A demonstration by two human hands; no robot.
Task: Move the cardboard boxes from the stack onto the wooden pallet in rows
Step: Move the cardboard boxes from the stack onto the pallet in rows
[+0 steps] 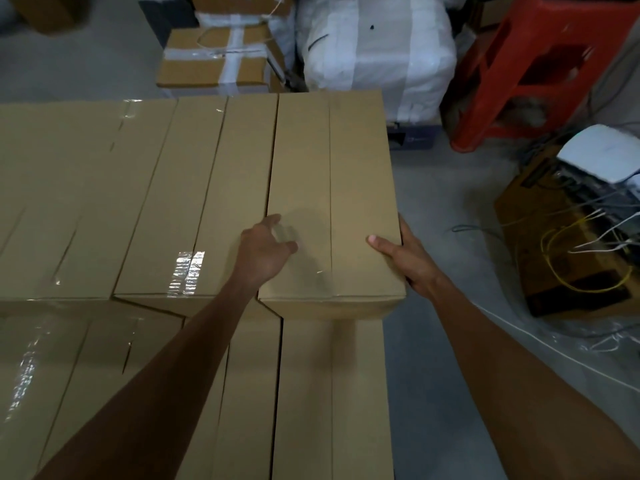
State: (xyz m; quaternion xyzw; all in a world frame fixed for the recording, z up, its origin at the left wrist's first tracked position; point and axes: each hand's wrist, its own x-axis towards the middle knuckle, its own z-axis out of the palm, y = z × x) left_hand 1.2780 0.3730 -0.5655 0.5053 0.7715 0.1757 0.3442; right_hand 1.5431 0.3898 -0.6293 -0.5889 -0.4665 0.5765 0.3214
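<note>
Two hands on the end box of the top row, about to lift or settle it.

The box (332, 202) lies flat at the right end of the upper layer, on the lower boxes (332, 393) and tight against the neighbouring box (194, 202). Its long axis runs straight away from the person, with the lid seam along it. The right grip (405, 261) clasps the near right edge, thumb on the lid and fingers down the free side, likely because that is the only open face to take hold of. The left grip (263, 251) is released, its bent fingers on the lid near the joint between the boxes, probably to steady the box or feel for the gap. No pallet is in view, so I cannot tell whether this is the stack or the finished row.
</note>
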